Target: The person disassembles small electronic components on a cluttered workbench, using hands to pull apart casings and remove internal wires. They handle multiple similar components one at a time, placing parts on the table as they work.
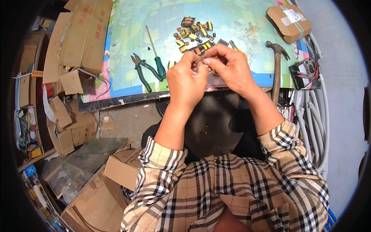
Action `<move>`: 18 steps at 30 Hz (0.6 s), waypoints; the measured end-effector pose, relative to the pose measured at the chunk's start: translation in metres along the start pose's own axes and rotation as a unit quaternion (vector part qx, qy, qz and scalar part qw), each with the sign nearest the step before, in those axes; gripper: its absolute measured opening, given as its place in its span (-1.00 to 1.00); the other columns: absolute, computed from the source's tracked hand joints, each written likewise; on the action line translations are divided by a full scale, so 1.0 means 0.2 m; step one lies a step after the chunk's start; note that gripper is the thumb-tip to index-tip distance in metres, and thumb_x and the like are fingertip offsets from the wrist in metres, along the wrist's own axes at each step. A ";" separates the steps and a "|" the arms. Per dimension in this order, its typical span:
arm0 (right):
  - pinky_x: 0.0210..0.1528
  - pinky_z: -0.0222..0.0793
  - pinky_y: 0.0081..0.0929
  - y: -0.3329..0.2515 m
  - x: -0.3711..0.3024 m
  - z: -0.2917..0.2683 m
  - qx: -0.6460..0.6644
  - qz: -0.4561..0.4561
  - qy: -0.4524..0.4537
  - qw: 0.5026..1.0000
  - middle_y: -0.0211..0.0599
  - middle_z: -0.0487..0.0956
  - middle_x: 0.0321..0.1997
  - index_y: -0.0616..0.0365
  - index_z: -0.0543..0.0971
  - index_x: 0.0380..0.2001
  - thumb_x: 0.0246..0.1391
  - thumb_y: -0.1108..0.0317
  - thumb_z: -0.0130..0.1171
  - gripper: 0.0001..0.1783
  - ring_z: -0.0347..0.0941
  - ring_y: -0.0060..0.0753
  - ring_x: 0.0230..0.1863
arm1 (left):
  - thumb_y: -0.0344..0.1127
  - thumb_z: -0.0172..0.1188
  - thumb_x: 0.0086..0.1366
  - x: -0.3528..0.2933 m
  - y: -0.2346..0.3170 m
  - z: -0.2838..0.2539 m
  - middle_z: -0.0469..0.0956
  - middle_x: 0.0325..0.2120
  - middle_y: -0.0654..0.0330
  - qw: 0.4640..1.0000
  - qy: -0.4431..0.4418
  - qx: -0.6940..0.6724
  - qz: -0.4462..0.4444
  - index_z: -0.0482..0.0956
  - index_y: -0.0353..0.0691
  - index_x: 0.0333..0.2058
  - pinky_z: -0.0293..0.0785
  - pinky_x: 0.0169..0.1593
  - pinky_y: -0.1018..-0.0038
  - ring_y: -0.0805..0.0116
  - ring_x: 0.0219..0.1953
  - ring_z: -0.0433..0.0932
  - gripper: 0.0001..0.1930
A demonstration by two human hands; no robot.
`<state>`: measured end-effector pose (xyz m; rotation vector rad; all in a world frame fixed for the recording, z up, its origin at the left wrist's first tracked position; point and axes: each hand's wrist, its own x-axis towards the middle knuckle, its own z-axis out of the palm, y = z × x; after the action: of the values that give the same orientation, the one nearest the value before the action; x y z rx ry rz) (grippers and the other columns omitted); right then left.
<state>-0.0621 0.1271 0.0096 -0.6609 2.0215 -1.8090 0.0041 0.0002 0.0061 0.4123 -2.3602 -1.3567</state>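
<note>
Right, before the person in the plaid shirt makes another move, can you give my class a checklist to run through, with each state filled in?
1. Hands brought together: ok; the left hand and right hand meet at the fingertips.
2. Item between the fingertips identifiable: cannot tell; the fingers mostly cover it.
3. Small parts sorted: not ok; they lie in a mixed heap beyond the hands.
4. Screwdriver and green-handled pliers set down: ok; both lie on the tabletop, left of the hands.
5. Hammer fully on the tabletop: not ok; its handle sticks out past the near edge.
</note>
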 end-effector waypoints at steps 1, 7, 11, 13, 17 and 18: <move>-0.32 0.41 -0.63 0.00 0.00 -0.01 0.022 -0.001 -0.015 1.000 -0.36 0.58 -0.45 0.31 0.56 -0.33 0.05 0.46 0.18 -0.87 0.46 -0.64 -0.42 | -0.43 0.16 0.09 0.01 -0.01 -0.02 0.54 -0.65 0.11 0.998 -0.022 -0.048 -0.042 0.50 -0.35 -0.47 0.45 -0.45 0.37 0.30 -0.59 0.54 -0.90; -0.26 0.41 -0.63 0.00 0.00 -0.06 0.101 0.002 -0.102 0.990 -0.41 0.56 -0.40 0.28 0.57 -0.31 0.06 0.51 0.17 -0.89 0.45 -0.64 -0.37 | -0.48 -0.01 0.06 0.06 -0.04 -0.12 0.50 -0.62 0.15 0.875 -0.174 -0.378 -0.248 0.45 -0.32 -0.50 0.51 -0.41 0.49 0.44 -0.60 0.47 -0.93; -0.23 0.42 -0.62 0.01 0.01 -0.07 0.103 -0.022 -0.112 0.988 -0.42 0.56 -0.40 0.29 0.57 -0.30 0.07 0.51 0.19 -0.88 0.46 -0.64 -0.35 | -0.48 0.03 0.09 0.07 -0.05 -0.14 0.50 -0.61 0.15 0.819 -0.198 -0.466 -0.271 0.45 -0.33 -0.50 0.52 -0.37 0.50 0.48 -0.59 0.46 -0.94; -0.27 0.42 -0.63 0.00 0.02 -0.06 0.111 0.000 -0.104 0.988 -0.42 0.56 -0.40 0.27 0.57 -0.28 0.09 0.47 0.19 -0.86 0.48 -0.64 -0.36 | -0.49 0.07 0.10 0.05 -0.04 -0.11 0.52 -0.60 0.16 0.911 -0.138 -0.345 -0.178 0.45 -0.33 -0.50 0.49 -0.35 0.53 0.50 -0.58 0.45 -0.96; -0.37 0.39 -0.68 0.03 0.04 -0.06 0.108 0.106 -0.082 0.985 -0.41 0.57 -0.42 0.25 0.55 -0.24 0.13 0.37 0.18 -0.81 0.49 -0.65 -0.40 | -0.53 0.15 0.11 0.01 -0.02 -0.08 0.56 -0.55 0.15 0.998 -0.017 -0.059 0.026 0.46 -0.34 -0.48 0.46 -0.33 0.50 0.46 -0.50 0.52 -0.95; -0.38 0.39 -0.69 0.03 0.04 -0.06 0.125 0.120 -0.088 0.981 -0.40 0.57 -0.43 0.25 0.54 -0.23 0.14 0.35 0.17 -0.80 0.49 -0.66 -0.42 | -0.53 0.16 0.10 0.00 -0.02 -0.07 0.56 -0.54 0.15 0.996 0.013 0.009 0.084 0.46 -0.33 -0.47 0.46 -0.33 0.48 0.44 -0.49 0.53 -0.95</move>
<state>-0.0771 0.1332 0.0050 -0.4619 1.6471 -1.7527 0.0100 -0.0117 0.0097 0.2296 -2.3299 -1.2461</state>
